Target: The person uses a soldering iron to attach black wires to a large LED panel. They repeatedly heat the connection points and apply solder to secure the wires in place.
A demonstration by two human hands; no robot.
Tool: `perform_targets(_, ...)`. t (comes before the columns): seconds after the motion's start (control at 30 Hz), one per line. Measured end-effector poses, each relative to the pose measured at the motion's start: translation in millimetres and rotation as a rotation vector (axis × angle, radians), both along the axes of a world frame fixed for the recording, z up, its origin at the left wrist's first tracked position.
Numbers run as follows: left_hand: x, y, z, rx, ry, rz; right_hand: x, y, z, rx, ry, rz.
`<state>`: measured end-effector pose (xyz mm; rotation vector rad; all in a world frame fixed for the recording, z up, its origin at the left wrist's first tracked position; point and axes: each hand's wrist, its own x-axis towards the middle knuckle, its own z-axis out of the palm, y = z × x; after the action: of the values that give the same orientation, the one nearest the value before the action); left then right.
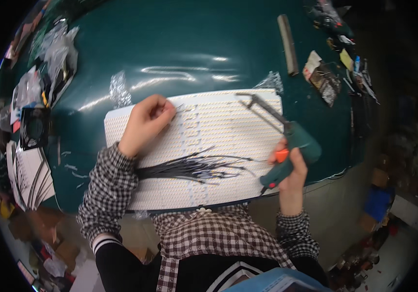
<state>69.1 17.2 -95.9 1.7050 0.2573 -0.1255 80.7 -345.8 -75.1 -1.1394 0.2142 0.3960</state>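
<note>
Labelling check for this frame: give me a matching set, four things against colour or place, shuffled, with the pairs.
Things:
1. glue gun
2. bundle of thin wires
3. grey bar
4. left hand

Descriptions:
A. black, lying across the white panel
B. green with an orange trigger, in the right hand
C. pinching at the panel's upper left
D. far on the table, upper right

Pairs: 1-B, 2-A, 3-D, 4-C
</note>
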Motion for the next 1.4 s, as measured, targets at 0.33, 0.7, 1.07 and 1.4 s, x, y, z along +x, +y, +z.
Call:
perform_targets(0.33, 5, 5, 11, -0.003, 0.021, -0.103, -7, 0, 16, 0.044, -0.202, -0.065)
perform_targets(0.7, 27, 9, 27, 0.158, -0.041, -0.254, -14, 16, 31, -0.162, -0.207, 0.007)
perform_targets(1.07, 30, 5, 11, 0.124, 0.011, -0.213, -18, 17, 19, -0.111, -0.119, -0.034)
perform_targets(1.4, 35, 6, 13, 0.137, 0.03, -0.249, -16, 20, 21, -0.124, -0.093, -0.029)
